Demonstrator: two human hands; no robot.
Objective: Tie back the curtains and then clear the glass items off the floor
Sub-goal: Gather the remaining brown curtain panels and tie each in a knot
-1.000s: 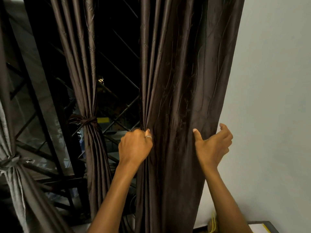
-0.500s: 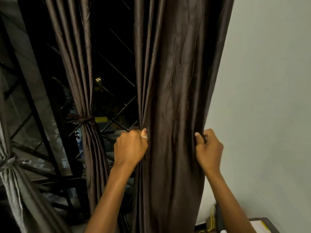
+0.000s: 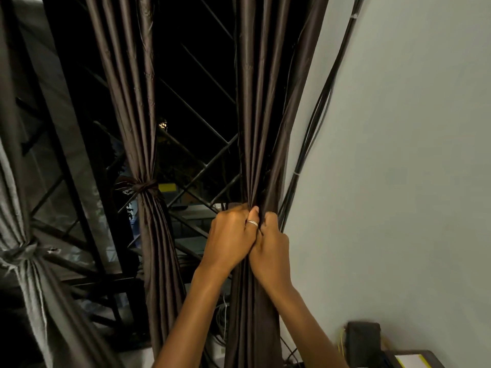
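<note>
A dark brown right curtain [image 3: 265, 107] hangs by the wall, gathered into a narrow bunch at waist height. My left hand [image 3: 231, 235], with a ring on one finger, grips the bunch from the left. My right hand [image 3: 271, 248] grips it from the right, and the two hands touch. A second brown curtain [image 3: 140, 123] to the left is bound with a knotted tie [image 3: 143, 186]. A grey curtain [image 3: 16, 208] at the far left is tied too. No glass items are in view.
Behind the curtains a dark window has a diagonal metal grille [image 3: 202, 166]. Black cables [image 3: 316, 123] run down the pale wall [image 3: 398, 155] beside the right curtain. A dark box [image 3: 362, 338] and a table corner with paper [image 3: 414, 361] sit at the bottom right.
My right hand pulled the curtain's right edge leftward to meet my left hand. The wide panel is now bunched narrow, which uncovers the cables on the wall.
</note>
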